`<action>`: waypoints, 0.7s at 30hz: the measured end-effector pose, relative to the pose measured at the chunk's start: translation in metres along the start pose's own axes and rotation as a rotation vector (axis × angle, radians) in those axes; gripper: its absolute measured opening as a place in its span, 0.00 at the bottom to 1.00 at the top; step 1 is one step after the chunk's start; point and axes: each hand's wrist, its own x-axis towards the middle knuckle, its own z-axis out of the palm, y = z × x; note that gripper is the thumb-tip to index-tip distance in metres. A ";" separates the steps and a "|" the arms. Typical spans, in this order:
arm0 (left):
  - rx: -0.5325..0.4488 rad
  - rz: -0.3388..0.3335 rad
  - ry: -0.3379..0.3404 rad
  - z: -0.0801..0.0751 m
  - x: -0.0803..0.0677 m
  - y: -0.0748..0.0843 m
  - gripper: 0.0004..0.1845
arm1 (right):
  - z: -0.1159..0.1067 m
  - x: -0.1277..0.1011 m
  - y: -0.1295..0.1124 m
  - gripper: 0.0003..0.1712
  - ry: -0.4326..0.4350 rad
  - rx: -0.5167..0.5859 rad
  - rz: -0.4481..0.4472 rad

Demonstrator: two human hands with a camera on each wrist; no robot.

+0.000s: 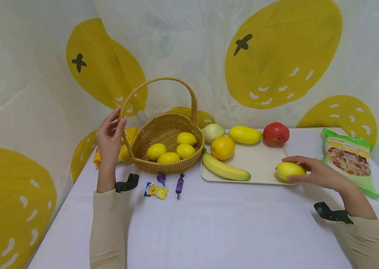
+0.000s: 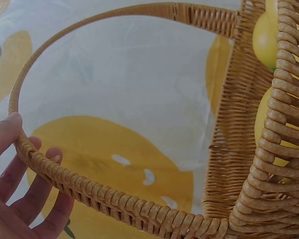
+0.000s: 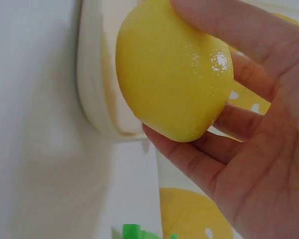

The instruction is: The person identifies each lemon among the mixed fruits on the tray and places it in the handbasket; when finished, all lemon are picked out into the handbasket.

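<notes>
My left hand (image 1: pixel 110 132) grips the arched handle (image 2: pixel 99 196) of a wicker basket (image 1: pixel 165 125) on its left side, thumb on one side and fingers on the other. Several yellow lemons (image 1: pixel 168 157) lie inside the basket. In my right hand (image 1: pixel 320 172) is another lemon (image 3: pixel 174 69), held between thumb and fingers over the front right corner of a cream tray (image 1: pixel 256 160). On the tray sit a banana (image 1: pixel 224 168), an orange (image 1: pixel 223 148), a pale green round fruit (image 1: pixel 213 133), a yellow mango (image 1: pixel 245 135) and a red apple-like fruit (image 1: pixel 276 134).
Wrapped candies (image 1: pixel 158 191) and a purple-wrapped candy (image 1: pixel 179 185) lie in front of the basket. A yellow packet (image 1: pixel 129 144) is behind the handle at left. A green and white food bag (image 1: pixel 350 160) lies right of the tray. Patterned cloth (image 1: pixel 189 45) hangs behind the table.
</notes>
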 end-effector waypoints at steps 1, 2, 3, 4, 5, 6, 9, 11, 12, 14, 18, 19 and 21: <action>-0.003 0.000 -0.001 0.000 0.000 -0.001 0.21 | 0.000 0.000 -0.001 0.30 0.008 0.002 -0.008; -0.006 0.001 -0.001 0.000 0.001 0.000 0.21 | 0.000 0.000 -0.002 0.30 0.018 0.004 -0.015; -0.009 0.000 -0.001 0.000 0.001 0.000 0.21 | 0.000 0.001 -0.003 0.30 0.025 0.010 -0.021; -0.010 -0.002 -0.001 0.000 0.001 0.000 0.21 | 0.001 0.002 -0.005 0.30 0.035 0.018 -0.032; -0.013 -0.003 0.000 0.000 0.001 0.000 0.21 | 0.001 0.004 -0.006 0.30 0.042 0.027 -0.040; -0.013 -0.005 0.000 0.000 0.001 0.000 0.21 | 0.002 0.005 -0.007 0.30 0.049 0.035 -0.049; -0.011 -0.007 0.006 -0.001 0.000 0.000 0.22 | 0.003 0.014 -0.013 0.30 0.073 0.053 -0.094; -0.010 -0.005 0.007 -0.001 0.000 0.000 0.21 | 0.004 0.020 -0.018 0.30 0.086 0.056 -0.125; -0.011 -0.001 0.007 -0.001 -0.001 0.000 0.21 | 0.004 0.023 -0.022 0.29 0.088 0.056 -0.134; -0.009 0.007 0.005 -0.001 -0.001 0.000 0.21 | 0.004 0.029 -0.029 0.29 0.088 0.058 -0.157; -0.004 0.011 0.001 0.000 0.000 0.000 0.21 | 0.005 0.041 -0.044 0.29 0.079 0.085 -0.188; -0.001 0.009 0.000 0.000 0.000 0.000 0.21 | 0.007 0.045 -0.047 0.29 0.080 0.093 -0.201; 0.004 0.010 0.000 0.000 0.000 0.000 0.22 | 0.009 0.052 -0.053 0.29 0.082 0.110 -0.224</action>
